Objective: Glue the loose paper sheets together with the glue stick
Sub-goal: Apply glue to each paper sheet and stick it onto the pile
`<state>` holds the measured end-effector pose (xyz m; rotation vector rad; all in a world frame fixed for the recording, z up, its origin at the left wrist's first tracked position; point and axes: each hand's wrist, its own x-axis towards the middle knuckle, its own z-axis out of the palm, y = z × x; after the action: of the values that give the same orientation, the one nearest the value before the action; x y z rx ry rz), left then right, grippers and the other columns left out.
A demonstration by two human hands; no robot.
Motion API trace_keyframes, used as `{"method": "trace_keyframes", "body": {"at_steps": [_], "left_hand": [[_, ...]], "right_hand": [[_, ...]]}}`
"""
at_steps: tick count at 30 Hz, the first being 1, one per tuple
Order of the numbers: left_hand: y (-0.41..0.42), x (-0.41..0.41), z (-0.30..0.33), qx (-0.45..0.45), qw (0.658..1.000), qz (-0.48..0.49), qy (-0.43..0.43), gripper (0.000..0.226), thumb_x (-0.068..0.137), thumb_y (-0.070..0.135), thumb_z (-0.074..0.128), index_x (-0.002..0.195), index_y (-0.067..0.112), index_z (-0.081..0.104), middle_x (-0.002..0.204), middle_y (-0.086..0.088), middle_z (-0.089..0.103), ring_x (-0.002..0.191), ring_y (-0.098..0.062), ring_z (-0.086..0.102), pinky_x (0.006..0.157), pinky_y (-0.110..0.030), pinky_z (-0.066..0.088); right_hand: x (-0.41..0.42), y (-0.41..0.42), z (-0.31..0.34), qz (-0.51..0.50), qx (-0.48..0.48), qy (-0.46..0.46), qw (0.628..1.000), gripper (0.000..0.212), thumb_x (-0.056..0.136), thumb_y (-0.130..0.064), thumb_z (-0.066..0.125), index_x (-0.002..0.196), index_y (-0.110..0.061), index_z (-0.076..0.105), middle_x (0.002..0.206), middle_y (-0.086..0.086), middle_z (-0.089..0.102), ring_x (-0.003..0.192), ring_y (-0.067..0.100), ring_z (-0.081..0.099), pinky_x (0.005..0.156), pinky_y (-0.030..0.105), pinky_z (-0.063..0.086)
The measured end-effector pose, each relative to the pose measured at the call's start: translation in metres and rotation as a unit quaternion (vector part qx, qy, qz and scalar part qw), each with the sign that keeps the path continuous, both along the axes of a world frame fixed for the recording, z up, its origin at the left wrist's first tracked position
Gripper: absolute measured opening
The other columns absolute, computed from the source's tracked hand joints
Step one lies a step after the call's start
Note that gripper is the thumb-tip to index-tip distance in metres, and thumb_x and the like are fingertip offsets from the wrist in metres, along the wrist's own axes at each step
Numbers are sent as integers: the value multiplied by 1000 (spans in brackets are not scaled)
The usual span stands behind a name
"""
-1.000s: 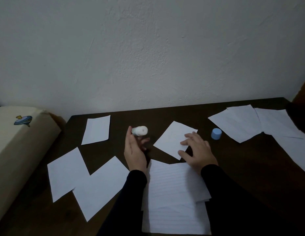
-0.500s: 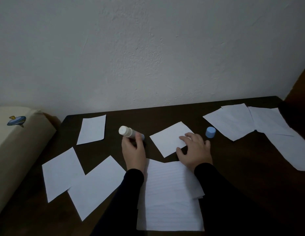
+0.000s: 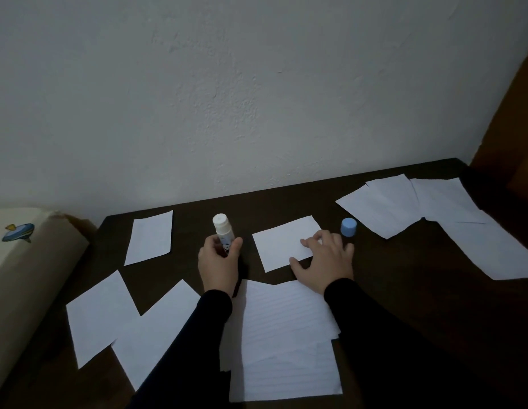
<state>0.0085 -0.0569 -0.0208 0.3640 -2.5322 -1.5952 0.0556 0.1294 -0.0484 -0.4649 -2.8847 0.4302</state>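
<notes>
Now the left hand [image 3: 218,265] grips the uncapped glue stick [image 3: 222,231] upright, just left of the small sheet [image 3: 282,242]; right hand [image 3: 326,262] presses that sheet, fingers spread flat.

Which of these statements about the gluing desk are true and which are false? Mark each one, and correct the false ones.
1. The left hand holds the glue stick upright. True.
2. The blue cap is on the glue stick. False: it stands on the table, right of the small sheet.
3. The right hand rests on the small sheet. True.
4. The right hand grips the blue cap. False: the cap stands apart, beyond the fingers.
5. Lined paper lies between the two sleeves. True.
</notes>
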Motion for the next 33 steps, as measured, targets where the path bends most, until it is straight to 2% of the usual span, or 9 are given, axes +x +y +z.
{"method": "trace_keyframes", "body": {"at_steps": [4, 7, 9, 11, 15, 19, 23, 28, 33], "left_hand": [[-1, 10, 13, 21, 999, 40, -10, 75, 78, 35, 78, 139, 13, 40, 137, -7, 44, 119, -22, 51, 96, -33, 44], [6, 36, 19, -5, 995, 59, 77, 49, 82, 32, 74, 121, 17, 47, 121, -2, 50, 105, -16, 53, 87, -28, 46], [16, 50, 16, -73, 992, -46, 96, 24, 87, 31, 69, 103, 20, 54, 103, 4, 56, 89, -7, 54, 82, -28, 50], [28, 53, 9, -155, 971, -150, 99, 17, 89, 36, 65, 97, 22, 59, 95, 8, 57, 86, -5, 54, 82, -30, 52], [51, 35, 0, -263, 937, -219, 66, 51, 89, 43, 63, 132, 18, 53, 131, 1, 50, 118, -13, 49, 101, -29, 41], [62, 16, -7, -371, 890, -264, 19, 71, 90, 52, 57, 147, 18, 34, 154, -1, 32, 141, -19, 29, 115, -43, 29], [59, 11, -9, -380, 875, -301, -10, 68, 93, 54, 50, 147, 18, 31, 158, -2, 22, 145, -19, 22, 117, -48, 23], [55, 13, -15, -357, 888, -289, -8, 70, 94, 56, 46, 151, 18, 27, 160, 2, 17, 146, -17, 17, 118, -43, 11], [52, 15, -17, -335, 902, -273, -10, 72, 92, 54, 52, 151, 19, 29, 160, 3, 18, 147, -16, 14, 119, -44, 10]], "right_hand": [[13, -2, 3, -6, -17, -8, 1000, 54, 86, -62, 47, 131, -33, 53, 129, -4, 42, 119, 16, 36, 97, 38, 28], [25, 4, 5, 17, -36, 17, 999, 48, 87, -59, 49, 127, -33, 54, 128, -5, 43, 117, 14, 37, 96, 36, 29], [29, 12, 9, 35, -57, 62, 996, 41, 89, -54, 50, 124, -32, 56, 123, -6, 46, 114, 12, 40, 93, 34, 33], [31, 24, 14, 34, -73, 107, 991, 35, 91, -49, 50, 120, -31, 58, 118, -6, 50, 111, 11, 43, 92, 31, 36], [36, 63, 24, -21, -97, 169, 981, 28, 95, -39, 49, 117, -26, 59, 116, -2, 54, 109, 15, 47, 94, 33, 36], [31, 107, 26, -129, -91, 109, 981, 34, 97, -37, 48, 128, -27, 52, 129, 2, 50, 121, 19, 43, 100, 37, 35], [20, 138, 24, -189, -55, 53, 979, 44, 96, -40, 48, 137, -23, 46, 137, 7, 47, 125, 24, 42, 102, 41, 37], [7, 148, 16, -221, -30, -64, 973, 67, 94, -54, 45, 146, -15, 31, 149, 10, 34, 135, 29, 31, 107, 46, 31], [9, 147, 9, -217, 10, -69, 974, 64, 93, -56, 41, 140, -13, 39, 143, 8, 40, 131, 28, 33, 105, 47, 29]]}}
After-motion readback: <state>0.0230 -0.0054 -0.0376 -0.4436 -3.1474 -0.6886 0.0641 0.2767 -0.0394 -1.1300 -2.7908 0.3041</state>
